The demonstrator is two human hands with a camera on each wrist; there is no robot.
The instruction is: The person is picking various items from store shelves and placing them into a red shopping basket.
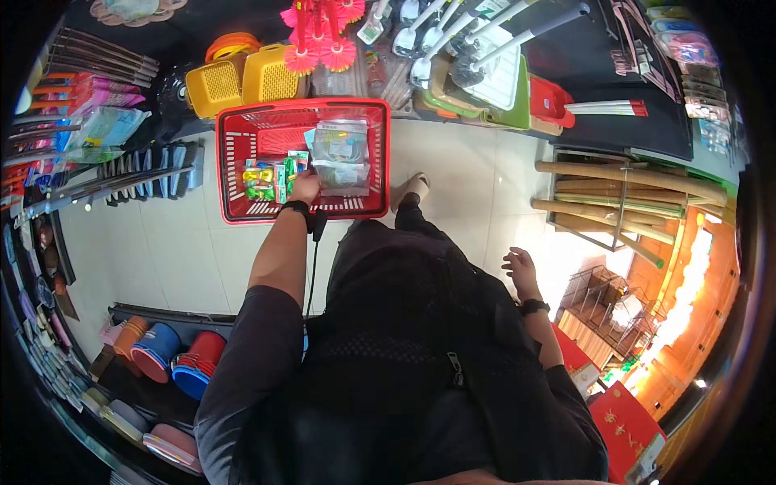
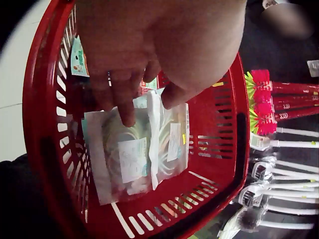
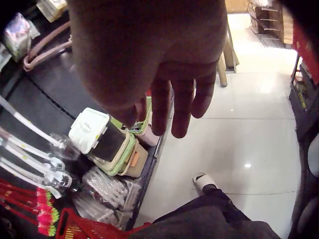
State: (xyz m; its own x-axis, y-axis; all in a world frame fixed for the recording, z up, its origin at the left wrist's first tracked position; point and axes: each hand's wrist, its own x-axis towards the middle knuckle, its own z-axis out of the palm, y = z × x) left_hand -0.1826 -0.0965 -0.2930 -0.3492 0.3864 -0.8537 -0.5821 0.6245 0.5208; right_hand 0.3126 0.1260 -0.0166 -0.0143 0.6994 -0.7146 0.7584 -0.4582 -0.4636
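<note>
My left hand (image 1: pixel 305 187) reaches into a red plastic shopping basket (image 1: pixel 304 103) on the floor. In the left wrist view, its thumb and fingers lie spread around the white edge of clear plastic packs (image 2: pixel 133 159), which contain pale looped items and white labels. These packs (image 1: pixel 339 145) lie in the right half of the basket. Beside them, on the left, are green and yellow packages (image 1: pixel 263 182). Out to the right of the body, away from the goods, hangs my right hand (image 1: pixel 521 271); its loosely bent fingers hold nothing.
Past the basket, a low shelf bears yellow baskets (image 1: pixel 242 79), pink brushes (image 1: pixel 327 48), white-handled brushes (image 1: pixel 440 40) and lidded bins (image 1: pixel 505 81). Rolled mats (image 1: pixel 630 186) stand in a rack at right. Buckets (image 1: pixel 155 349) sit on a shelf behind left. A foot (image 1: pixel 416 187) is right of the basket.
</note>
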